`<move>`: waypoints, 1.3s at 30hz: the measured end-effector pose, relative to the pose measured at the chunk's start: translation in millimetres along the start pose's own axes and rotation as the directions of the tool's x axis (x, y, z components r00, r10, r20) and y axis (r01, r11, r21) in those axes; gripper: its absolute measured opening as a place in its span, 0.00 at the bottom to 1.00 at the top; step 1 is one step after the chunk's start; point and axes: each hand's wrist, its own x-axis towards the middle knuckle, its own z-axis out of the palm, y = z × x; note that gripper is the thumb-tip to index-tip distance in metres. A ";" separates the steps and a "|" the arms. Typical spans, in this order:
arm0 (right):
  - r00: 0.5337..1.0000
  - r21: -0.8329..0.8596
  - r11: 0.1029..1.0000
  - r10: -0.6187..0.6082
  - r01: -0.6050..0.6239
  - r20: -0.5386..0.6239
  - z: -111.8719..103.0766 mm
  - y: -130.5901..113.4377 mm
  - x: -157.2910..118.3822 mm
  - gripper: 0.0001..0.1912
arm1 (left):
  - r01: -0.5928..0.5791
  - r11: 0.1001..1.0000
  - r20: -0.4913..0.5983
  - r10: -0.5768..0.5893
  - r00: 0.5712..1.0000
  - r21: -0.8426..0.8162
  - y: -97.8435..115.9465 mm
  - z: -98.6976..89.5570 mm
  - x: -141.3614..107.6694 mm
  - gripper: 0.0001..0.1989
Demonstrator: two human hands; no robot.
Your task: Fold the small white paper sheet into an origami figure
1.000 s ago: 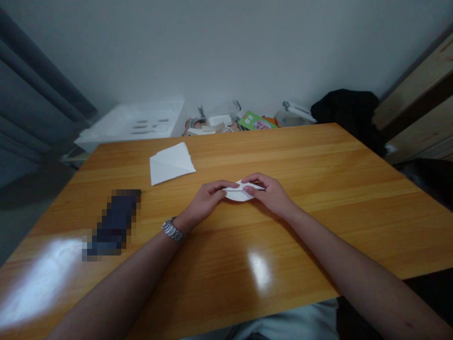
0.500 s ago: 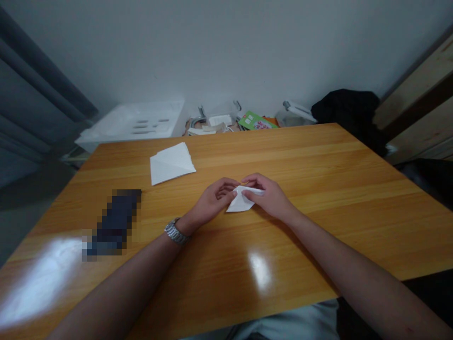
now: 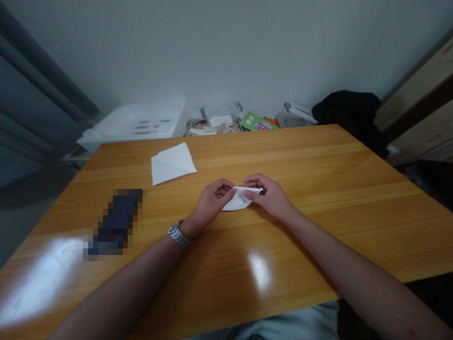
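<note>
A small folded piece of white paper (image 3: 236, 202) is held between both my hands, just above the wooden table (image 3: 318, 174). My left hand (image 3: 215, 198) pinches its left side, thumb on top and fingers curled behind. On the other side my right hand (image 3: 269, 192) grips the paper with the thumb pressed over its face. Part of the paper is hidden by the thumbs and fingers. Farther back on the left lies a stack of white paper sheets (image 3: 173, 164), touched by neither hand.
A blurred-out dark object (image 3: 116, 219) lies on the table at the left. Behind the far edge are a white tray-like piece (image 3: 159, 115), a green booklet (image 3: 256, 122) with other clutter, and a black cloth-like heap (image 3: 348, 108) at the right.
The held paper has shifted slightly left and its shape has changed: its lower edge now looks rounder and wider. Both hands still hold it, with small thumb and finger movements.
</note>
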 end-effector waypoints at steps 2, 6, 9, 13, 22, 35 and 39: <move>0.999 -0.001 1.000 0.014 -0.014 -0.046 -1.0 0.8 1.1 0.16 | -0.001 1.000 -0.053 0.001 0.999 0.000 2.9 0.2 0.1 0.14; 0.996 -0.010 1.000 0.024 -0.025 -0.084 -2.5 2.2 2.1 0.14 | 0.004 1.000 -0.067 -0.003 0.998 0.009 6.3 0.6 -0.1 0.12; 0.998 -0.009 1.000 0.004 -0.005 -0.067 -2.8 1.9 1.6 0.12 | -0.003 1.000 -0.039 0.003 0.999 0.006 6.4 0.6 -0.5 0.11; 0.999 -0.036 0.999 -0.008 0.006 -0.051 -3.5 2.1 1.0 0.13 | -0.031 0.999 -0.014 0.032 0.999 0.035 5.6 0.1 -1.1 0.13; 0.999 -0.083 0.996 -0.036 0.034 -0.028 -5.6 0.1 2.1 0.15 | -0.050 0.991 -0.020 0.053 0.998 0.126 5.5 -0.6 -2.3 0.16; 1.000 -0.080 0.997 0.010 -0.011 -0.013 -10.0 -1.0 2.1 0.20 | -0.057 0.987 -0.010 0.059 0.998 0.151 4.8 -1.3 -1.2 0.16; 0.999 -0.041 0.999 0.000 -0.001 -0.033 -9.0 -1.6 2.7 0.16 | -0.053 0.992 -0.005 0.054 0.999 0.116 5.6 -0.7 -1.6 0.15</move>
